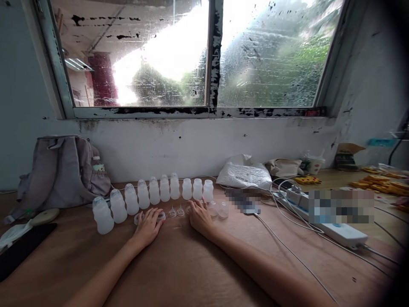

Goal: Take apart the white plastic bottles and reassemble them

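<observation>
My left hand (148, 225) lies palm down on the table, its fingers spread over translucent ring collars (161, 215) and partly covering them. To the right, my right hand (200, 216) rests with fingers stretched forward. It touches or sits just beside a clear bottle nipple (188, 209), partly hidden by the hand. Between the hands stand small clear nipples (180, 211). Just right of the right hand are two clear dome caps (223, 209). Behind both hands runs a row of frosted baby bottles (131, 199); several on the left wear clear caps, while three open-topped bottles (197, 189) stand at the right.
A grey backpack (60, 170) leans on the wall at left, above a black flat object (27, 251). At right lie a silver bubble mailer (244, 172), a phone (251, 209) on a cable, and a white power strip (338, 233). Yellow pieces (377, 183) lie farther right.
</observation>
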`<state>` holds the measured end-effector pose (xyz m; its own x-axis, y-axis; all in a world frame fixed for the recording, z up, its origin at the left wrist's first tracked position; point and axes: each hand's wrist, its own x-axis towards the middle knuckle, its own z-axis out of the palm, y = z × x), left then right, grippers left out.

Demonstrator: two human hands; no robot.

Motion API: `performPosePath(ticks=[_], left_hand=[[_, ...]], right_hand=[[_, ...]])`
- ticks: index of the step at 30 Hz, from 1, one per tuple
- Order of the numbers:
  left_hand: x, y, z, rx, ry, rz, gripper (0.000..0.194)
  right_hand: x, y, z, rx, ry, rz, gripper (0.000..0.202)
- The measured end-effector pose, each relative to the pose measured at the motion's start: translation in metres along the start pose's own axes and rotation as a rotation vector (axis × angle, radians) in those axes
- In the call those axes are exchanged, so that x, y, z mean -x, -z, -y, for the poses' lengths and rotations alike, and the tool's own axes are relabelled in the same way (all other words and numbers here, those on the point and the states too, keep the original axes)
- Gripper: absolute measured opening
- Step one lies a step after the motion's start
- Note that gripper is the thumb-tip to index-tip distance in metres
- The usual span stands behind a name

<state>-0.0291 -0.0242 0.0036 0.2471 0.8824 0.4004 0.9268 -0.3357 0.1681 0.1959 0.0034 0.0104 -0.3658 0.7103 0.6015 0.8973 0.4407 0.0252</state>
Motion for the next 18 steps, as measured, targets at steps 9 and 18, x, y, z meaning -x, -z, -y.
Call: performPosePath(ticks=[9,18], left_hand=[[0.0005,0.0008,-0.0026,-0.085,0.047,-0.063,0.035],[0.0021,0.0045,-0.0053,-0.106,0.034,-0.099,0.029]], right_hand=[[-0.0004,-0.004,-0.0014,-0.013,0.003,0.034,0.034],[-0.0009,-0.0062,-0.0035,-0.045,0.019,0.043,0.035]])
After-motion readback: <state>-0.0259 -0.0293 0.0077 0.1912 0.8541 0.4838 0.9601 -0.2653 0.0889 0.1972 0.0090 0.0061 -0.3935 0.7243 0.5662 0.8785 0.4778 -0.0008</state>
